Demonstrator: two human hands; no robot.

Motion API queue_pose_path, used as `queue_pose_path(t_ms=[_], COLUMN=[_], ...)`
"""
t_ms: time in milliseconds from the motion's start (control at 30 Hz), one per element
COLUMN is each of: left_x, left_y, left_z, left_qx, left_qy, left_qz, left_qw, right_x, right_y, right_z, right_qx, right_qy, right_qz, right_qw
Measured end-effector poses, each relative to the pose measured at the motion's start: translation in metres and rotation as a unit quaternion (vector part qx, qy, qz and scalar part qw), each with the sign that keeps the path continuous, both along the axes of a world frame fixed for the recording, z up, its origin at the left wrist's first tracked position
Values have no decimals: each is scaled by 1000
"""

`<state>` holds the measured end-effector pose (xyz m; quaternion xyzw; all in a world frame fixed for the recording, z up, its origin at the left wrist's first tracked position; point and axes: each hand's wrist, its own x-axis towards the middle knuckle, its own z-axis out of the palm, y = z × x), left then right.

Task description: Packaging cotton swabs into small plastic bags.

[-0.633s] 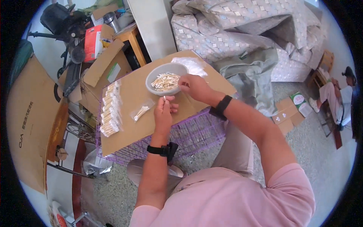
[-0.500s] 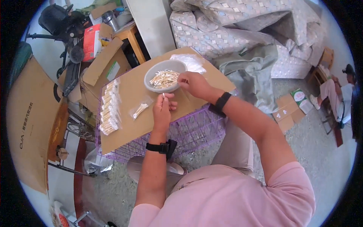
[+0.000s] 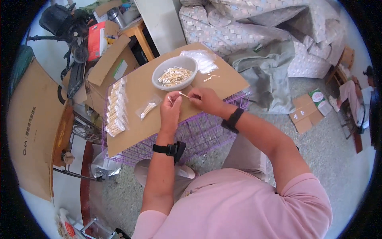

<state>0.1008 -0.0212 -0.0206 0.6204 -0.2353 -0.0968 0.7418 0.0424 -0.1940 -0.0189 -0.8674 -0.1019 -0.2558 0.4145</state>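
My right hand (image 3: 205, 99) pinches a cotton swab (image 3: 184, 95) by one end, its white tip pointing at my left hand. Closed fingers of my left hand (image 3: 170, 109) grip another cotton swab (image 3: 170, 99), whose white tip shows at the fingertips. Just beyond both hands stands a grey bowl (image 3: 189, 82) heaped with loose cotton swabs (image 3: 174, 75). Left of my left hand lies a clear bag (image 3: 148, 110) with a few swabs in it. Farther left, several filled bags of swabs (image 3: 116, 107) overlap in a row.
A cardboard sheet (image 3: 139, 137) covers a purple wire cage (image 3: 207, 139). Clear empty bags (image 3: 200, 60) are piled behind the bowl, with stray swabs (image 3: 211, 76) nearby. Cardboard boxes (image 3: 109, 63) stand at left, a patterned cover (image 3: 238, 32) behind. Another person (image 3: 356, 97) sits far right.
My right hand has drawn back from the bowl's rim toward my left hand, and a swab now shows in its fingers. The left hand still grips its swab.
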Motion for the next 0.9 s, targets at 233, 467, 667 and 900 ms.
queue_pose_path(t_ms=[233,467,667,900], left_x=[-3,-4,-7,-13], left_y=[0,0,-2,-4], left_z=[2,0,3,10], left_qx=[9,3,13,7], left_qy=[-23,-23,-16,-28], left_qz=[-5,-8,10,12], left_qw=[1000,1000,1000,1000], right_x=[-1,-1,0,-2], right_y=[3,5,1,-3], right_z=[-2,-5,-8,-4], right_qx=[-27,-8,23,62], right_qy=[-38,-27,-31,-34], right_qz=[-6,-10,-11,-7], right_qw=[999,1000,999,997])
